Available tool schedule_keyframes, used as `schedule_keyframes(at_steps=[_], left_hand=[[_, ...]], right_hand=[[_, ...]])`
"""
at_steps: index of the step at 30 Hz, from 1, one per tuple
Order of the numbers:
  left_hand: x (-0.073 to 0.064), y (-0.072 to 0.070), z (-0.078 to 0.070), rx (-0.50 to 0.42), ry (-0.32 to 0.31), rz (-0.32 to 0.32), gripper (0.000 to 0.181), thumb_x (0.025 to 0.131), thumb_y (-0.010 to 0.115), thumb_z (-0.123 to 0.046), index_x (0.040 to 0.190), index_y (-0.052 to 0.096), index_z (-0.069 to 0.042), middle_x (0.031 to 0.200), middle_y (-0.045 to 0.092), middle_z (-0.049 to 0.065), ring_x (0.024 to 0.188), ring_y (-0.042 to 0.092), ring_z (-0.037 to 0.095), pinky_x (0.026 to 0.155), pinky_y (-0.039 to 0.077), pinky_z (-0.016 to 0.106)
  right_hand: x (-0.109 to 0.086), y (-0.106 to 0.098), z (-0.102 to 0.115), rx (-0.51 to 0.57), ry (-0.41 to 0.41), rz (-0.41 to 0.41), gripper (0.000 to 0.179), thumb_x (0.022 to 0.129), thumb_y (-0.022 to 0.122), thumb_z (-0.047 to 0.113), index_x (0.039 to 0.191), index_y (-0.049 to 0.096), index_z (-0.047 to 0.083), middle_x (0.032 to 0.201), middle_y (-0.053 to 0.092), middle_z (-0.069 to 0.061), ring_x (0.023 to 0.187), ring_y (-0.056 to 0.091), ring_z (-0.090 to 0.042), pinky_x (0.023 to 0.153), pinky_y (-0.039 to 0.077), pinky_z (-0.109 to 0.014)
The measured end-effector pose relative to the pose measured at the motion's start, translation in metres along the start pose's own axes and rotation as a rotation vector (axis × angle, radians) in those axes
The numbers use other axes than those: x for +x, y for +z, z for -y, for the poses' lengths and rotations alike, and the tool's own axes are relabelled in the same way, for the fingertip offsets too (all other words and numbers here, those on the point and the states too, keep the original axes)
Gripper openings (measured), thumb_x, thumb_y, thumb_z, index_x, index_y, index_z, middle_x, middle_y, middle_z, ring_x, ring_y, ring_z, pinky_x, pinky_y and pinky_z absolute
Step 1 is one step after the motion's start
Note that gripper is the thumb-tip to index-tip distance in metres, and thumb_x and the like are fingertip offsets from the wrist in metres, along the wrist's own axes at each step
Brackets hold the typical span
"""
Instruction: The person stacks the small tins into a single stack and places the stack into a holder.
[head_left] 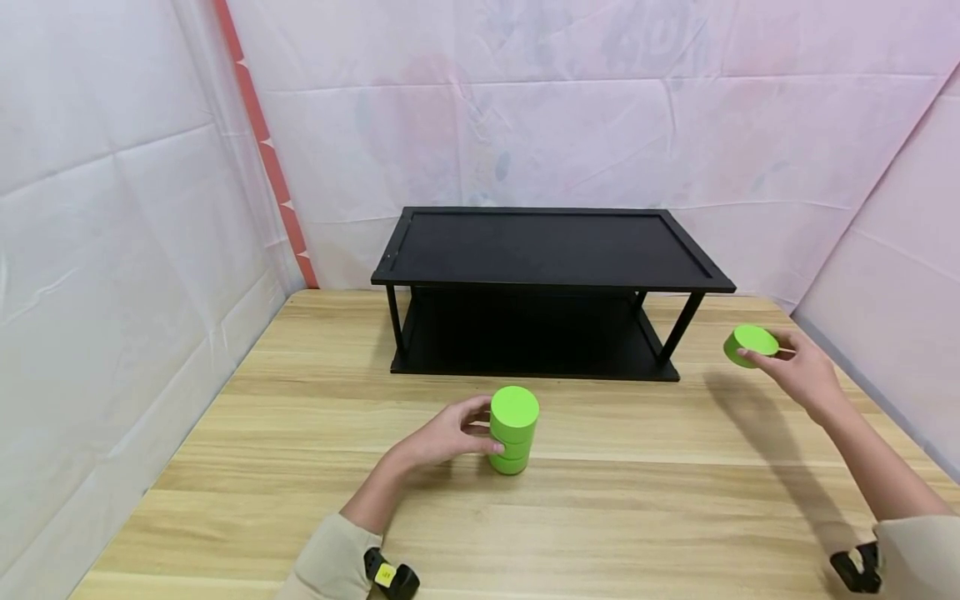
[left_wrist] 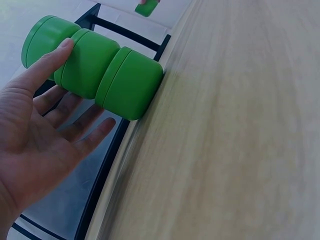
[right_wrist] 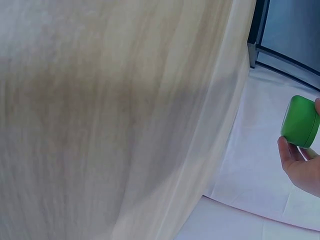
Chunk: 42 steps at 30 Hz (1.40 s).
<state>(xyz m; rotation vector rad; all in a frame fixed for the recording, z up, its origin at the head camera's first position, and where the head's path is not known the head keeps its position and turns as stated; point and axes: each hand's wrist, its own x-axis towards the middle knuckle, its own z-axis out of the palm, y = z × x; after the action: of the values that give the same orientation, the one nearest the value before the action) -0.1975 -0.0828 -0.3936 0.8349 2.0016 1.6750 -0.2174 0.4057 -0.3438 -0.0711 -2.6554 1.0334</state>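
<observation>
Three lidded round green tins (head_left: 513,429) stand stacked upright on the table, in front of the black rack. My left hand (head_left: 452,432) is at the stack's left side, thumb in front and fingers reaching behind. In the left wrist view the thumb of the left hand (left_wrist: 47,115) lies against the middle of the stacked tins (left_wrist: 92,65). Out to the right, my right hand (head_left: 806,371) holds another green tin (head_left: 750,343) above the table, slightly tilted. The right wrist view catches the right hand (right_wrist: 302,170) at its edge, fingertips on this tin (right_wrist: 300,121).
A black two-level rack (head_left: 540,248) stands at the back of the wooden table (head_left: 300,467), its upper and lower shelves bare. White sheeting (head_left: 540,142) hangs behind the table and along both sides. Each wrist carries a strapped black device (head_left: 390,575).
</observation>
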Motion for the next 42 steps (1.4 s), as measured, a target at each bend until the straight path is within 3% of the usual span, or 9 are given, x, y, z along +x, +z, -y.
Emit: schedule_keyframes(at_steps=[3, 9, 19, 26, 33, 42], left_hand=[[0.000, 0.000, -0.001, 0.003, -0.002, -0.003, 0.062, 0.081, 0.070, -0.008, 0.134, 0.040, 0.000, 0.127, 0.049, 0.011, 0.118, 0.045, 0.025, 0.098, 0.038, 0.035], [0.000, 0.000, 0.000, 0.014, -0.002, -0.007, 0.061, 0.081, 0.070, -0.008, 0.134, 0.041, -0.001, 0.127, 0.050, 0.011, 0.117, 0.046, 0.025, 0.097, 0.039, 0.034], [0.000, 0.000, 0.000, 0.016, -0.009, -0.002, 0.061, 0.082, 0.070, -0.009, 0.135, 0.040, -0.001, 0.127, 0.049, 0.012, 0.117, 0.047, 0.026, 0.097, 0.039, 0.036], [0.000, -0.001, 0.001, 0.008, -0.011, -0.002, 0.061, 0.082, 0.070, -0.007, 0.134, 0.040, 0.001, 0.127, 0.048, 0.014, 0.117, 0.046, 0.029, 0.096, 0.040, 0.036], [0.000, 0.000, 0.001, -0.007, -0.010, -0.002, 0.062, 0.082, 0.070, -0.007, 0.135, 0.040, 0.001, 0.128, 0.048, 0.014, 0.117, 0.046, 0.028, 0.097, 0.039, 0.035], [0.000, 0.000, -0.001, -0.009, -0.013, -0.003, 0.061, 0.082, 0.070, -0.008, 0.134, 0.040, 0.000, 0.128, 0.048, 0.013, 0.117, 0.046, 0.028, 0.096, 0.039, 0.036]], right_hand=[[-0.002, -0.001, 0.004, -0.002, -0.004, 0.006, 0.063, 0.085, 0.066, 0.030, 0.127, 0.041, -0.011, 0.091, 0.044, 0.022, 0.074, 0.039, 0.021, 0.057, 0.039, -0.009], [-0.008, -0.001, 0.011, 0.010, -0.024, 0.025, 0.062, 0.086, 0.066, 0.028, 0.127, 0.040, -0.010, 0.100, 0.046, 0.011, 0.077, 0.040, 0.022, 0.057, 0.040, -0.009], [-0.016, -0.001, 0.019, 0.041, -0.083, 0.027, 0.059, 0.085, 0.067, 0.022, 0.126, 0.040, -0.010, 0.102, 0.043, 0.020, 0.081, 0.040, 0.023, 0.060, 0.041, -0.005], [-0.020, 0.004, 0.027, 0.040, -0.085, 0.068, 0.060, 0.087, 0.066, 0.022, 0.129, 0.038, -0.009, 0.110, 0.046, 0.003, 0.083, 0.039, 0.022, 0.062, 0.042, -0.005], [-0.025, 0.009, 0.034, 0.046, -0.093, 0.085, 0.060, 0.087, 0.066, 0.022, 0.130, 0.038, -0.010, 0.109, 0.045, 0.007, 0.084, 0.039, 0.020, 0.062, 0.042, -0.005], [-0.032, 0.013, 0.047, 0.025, -0.109, 0.113, 0.060, 0.088, 0.065, 0.022, 0.131, 0.038, -0.009, 0.122, 0.044, -0.027, 0.086, 0.035, 0.019, 0.063, 0.041, -0.004]])
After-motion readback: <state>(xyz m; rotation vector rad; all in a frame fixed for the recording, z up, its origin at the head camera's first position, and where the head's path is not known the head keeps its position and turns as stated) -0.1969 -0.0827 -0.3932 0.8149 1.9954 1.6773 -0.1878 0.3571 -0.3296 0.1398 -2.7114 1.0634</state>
